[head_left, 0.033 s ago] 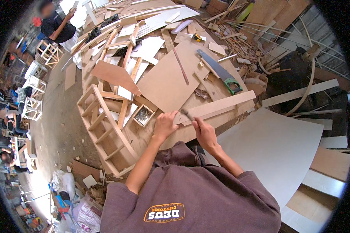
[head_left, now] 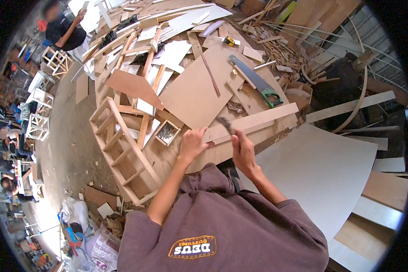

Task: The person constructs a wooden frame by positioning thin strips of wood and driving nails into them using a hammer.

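A long pale wooden beam point(head_left: 258, 121) lies across the near edge of the workbench. My left hand point(head_left: 193, 143) is closed round its left end, fingers on top and thumb toward me. In my right hand point(head_left: 244, 152) is a hammer point(head_left: 225, 123), lifted above the beam just right of the left hand; its dark head is smeared by motion. Whether a nail stands at the beam's end is too small to tell. Left of my left hand sits a small wooden box point(head_left: 167, 133) of nails or screws. Behind the beam lies a large brown board point(head_left: 197, 95).
A green-handled handsaw point(head_left: 254, 79) and a yellow tape measure point(head_left: 230, 41) lie farther back among offcuts. A ladder-like wooden frame point(head_left: 122, 152) leans at the bench's left side. To the right is a large white sheet point(head_left: 313, 167). A person point(head_left: 65, 29) stands at the far left.
My right hand and the hammer have moved up and slightly right, away from the beam's end. My left hand stays on the beam.
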Action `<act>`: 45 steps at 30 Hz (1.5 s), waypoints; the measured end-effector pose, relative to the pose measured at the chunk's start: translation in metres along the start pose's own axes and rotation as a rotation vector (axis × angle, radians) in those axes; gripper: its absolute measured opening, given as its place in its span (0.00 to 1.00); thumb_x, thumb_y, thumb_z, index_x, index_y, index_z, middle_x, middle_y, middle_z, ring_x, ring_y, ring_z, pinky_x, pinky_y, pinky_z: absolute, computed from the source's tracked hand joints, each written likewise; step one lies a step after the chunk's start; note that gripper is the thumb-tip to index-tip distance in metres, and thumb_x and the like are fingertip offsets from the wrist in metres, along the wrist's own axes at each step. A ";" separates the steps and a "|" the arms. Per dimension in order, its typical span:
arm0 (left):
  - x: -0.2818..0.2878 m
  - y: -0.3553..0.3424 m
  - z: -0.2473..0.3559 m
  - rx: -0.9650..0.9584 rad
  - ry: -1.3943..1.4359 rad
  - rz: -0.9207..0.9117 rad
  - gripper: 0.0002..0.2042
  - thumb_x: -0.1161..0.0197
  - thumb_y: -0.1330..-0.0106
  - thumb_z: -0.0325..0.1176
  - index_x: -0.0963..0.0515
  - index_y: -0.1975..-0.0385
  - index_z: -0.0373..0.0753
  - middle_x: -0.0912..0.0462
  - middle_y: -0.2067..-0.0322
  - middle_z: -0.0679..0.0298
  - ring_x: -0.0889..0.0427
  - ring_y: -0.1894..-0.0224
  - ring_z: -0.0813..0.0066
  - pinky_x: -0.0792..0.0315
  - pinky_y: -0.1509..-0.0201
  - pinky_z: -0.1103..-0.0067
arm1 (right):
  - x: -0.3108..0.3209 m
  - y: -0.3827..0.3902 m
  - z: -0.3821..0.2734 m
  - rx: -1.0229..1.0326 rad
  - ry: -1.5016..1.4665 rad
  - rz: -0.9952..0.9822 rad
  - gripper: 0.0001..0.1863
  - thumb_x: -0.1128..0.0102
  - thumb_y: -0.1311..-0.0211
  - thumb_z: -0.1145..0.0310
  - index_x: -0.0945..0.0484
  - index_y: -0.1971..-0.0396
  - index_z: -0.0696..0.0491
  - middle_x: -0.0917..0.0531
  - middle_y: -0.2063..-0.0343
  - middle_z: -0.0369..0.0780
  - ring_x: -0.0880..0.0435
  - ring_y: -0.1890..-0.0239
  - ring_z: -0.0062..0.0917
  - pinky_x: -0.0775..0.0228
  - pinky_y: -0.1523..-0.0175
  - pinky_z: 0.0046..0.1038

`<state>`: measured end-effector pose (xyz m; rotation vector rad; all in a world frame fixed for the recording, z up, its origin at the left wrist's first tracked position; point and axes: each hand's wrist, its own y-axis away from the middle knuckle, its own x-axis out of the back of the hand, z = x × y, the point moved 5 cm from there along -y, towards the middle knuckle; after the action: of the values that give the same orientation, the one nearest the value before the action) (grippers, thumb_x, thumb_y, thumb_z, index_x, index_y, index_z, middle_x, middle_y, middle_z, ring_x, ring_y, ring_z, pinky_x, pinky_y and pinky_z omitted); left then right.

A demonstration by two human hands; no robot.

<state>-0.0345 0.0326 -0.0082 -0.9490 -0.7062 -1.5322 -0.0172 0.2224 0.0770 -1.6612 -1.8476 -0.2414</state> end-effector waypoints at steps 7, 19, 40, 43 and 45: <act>-0.003 0.002 0.000 -0.037 0.032 0.069 0.30 0.21 0.53 0.43 0.20 0.49 0.39 0.15 0.60 0.54 0.16 0.56 0.54 0.24 0.49 0.64 | -0.032 0.017 0.044 -0.083 0.246 -0.299 0.16 0.54 0.20 0.56 0.27 0.50 0.53 0.17 0.68 0.54 0.18 0.65 0.55 0.30 0.65 0.53; 0.006 -0.002 0.005 0.025 -0.030 -0.026 0.29 0.21 0.50 0.42 0.21 0.48 0.40 0.14 0.60 0.57 0.15 0.54 0.61 0.25 0.46 0.68 | -0.020 0.017 0.008 0.082 0.109 -0.079 0.15 0.46 0.23 0.60 0.25 0.49 0.56 0.16 0.67 0.52 0.16 0.66 0.53 0.25 0.66 0.47; -0.011 -0.001 -0.005 -0.023 -0.045 0.043 0.30 0.21 0.49 0.48 0.21 0.47 0.42 0.14 0.62 0.54 0.13 0.56 0.57 0.23 0.50 0.65 | -0.028 0.035 0.032 -0.031 0.065 0.009 0.15 0.54 0.20 0.57 0.26 0.53 0.53 0.17 0.73 0.55 0.18 0.69 0.56 0.30 0.65 0.53; -0.005 -0.004 -0.002 0.020 0.026 0.005 0.30 0.21 0.50 0.49 0.19 0.48 0.42 0.13 0.62 0.53 0.12 0.58 0.55 0.21 0.51 0.64 | -0.039 0.030 0.066 -0.218 0.294 -0.251 0.17 0.52 0.21 0.57 0.25 0.48 0.55 0.18 0.72 0.55 0.18 0.68 0.56 0.30 0.65 0.52; 0.000 -0.006 -0.003 0.051 0.051 -0.012 0.31 0.20 0.52 0.50 0.17 0.49 0.42 0.12 0.61 0.52 0.12 0.58 0.55 0.20 0.51 0.64 | -0.022 0.017 0.046 -0.117 0.231 -0.104 0.18 0.51 0.21 0.56 0.25 0.48 0.55 0.17 0.71 0.56 0.18 0.67 0.57 0.30 0.65 0.51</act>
<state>-0.0414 0.0311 -0.0096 -0.8659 -0.7120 -1.5372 -0.0169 0.2321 0.0240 -1.5433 -1.7740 -0.5708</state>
